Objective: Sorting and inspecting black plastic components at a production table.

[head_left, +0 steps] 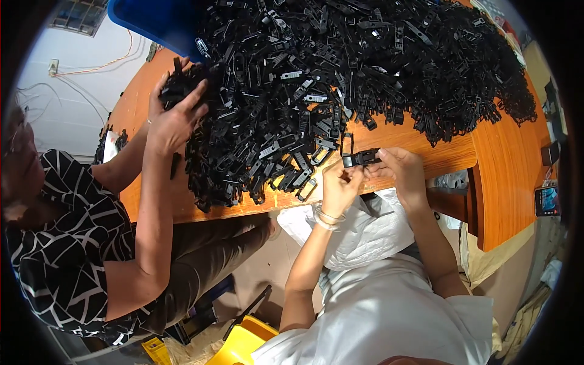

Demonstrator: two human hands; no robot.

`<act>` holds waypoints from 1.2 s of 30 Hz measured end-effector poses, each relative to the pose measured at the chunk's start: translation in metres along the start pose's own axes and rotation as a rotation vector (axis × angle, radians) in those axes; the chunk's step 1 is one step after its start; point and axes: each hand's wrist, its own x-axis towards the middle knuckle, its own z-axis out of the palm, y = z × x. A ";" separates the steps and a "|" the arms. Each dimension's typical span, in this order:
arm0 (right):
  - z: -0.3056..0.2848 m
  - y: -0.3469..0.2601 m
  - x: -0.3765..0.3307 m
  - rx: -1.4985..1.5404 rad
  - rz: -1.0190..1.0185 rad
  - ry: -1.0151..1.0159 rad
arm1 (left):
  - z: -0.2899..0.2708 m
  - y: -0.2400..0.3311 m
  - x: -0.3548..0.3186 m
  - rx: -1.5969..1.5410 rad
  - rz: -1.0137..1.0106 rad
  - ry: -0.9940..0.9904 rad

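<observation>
My left hand (340, 185) and my right hand (398, 170) meet at the near edge of an orange wooden table (450, 152). Together they grip a small black plastic clip (362, 158), the right hand on one end and the left hand's fingers on the other. Just beyond it spreads a big heap of black plastic clips (340, 73) covering most of the tabletop. A loose rectangular black frame piece (347, 143) lies beside the held clip. A white sack (365, 234) rests on my lap below my hands.
To my left a person in a black-and-white patterned top sits at the table, a hand (176, 118) gathering a bunch of clips. A blue bin (155, 21) stands at the far left. A yellow object (243, 344) lies on the floor, a phone (546, 201) at the right.
</observation>
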 end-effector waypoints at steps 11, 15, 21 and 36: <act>0.002 0.017 -0.005 -0.300 -0.393 0.013 | -0.011 0.015 0.011 -0.168 -0.227 -0.058; 0.004 0.012 -0.008 -0.231 -0.321 -0.061 | -0.009 0.021 0.008 -0.219 -0.120 -0.039; 0.003 0.015 -0.001 -0.196 -0.180 -0.170 | -0.012 0.016 0.003 -0.190 -0.075 -0.016; -0.009 0.019 0.012 -0.144 -0.301 -0.188 | -0.043 0.085 0.106 0.684 0.503 0.038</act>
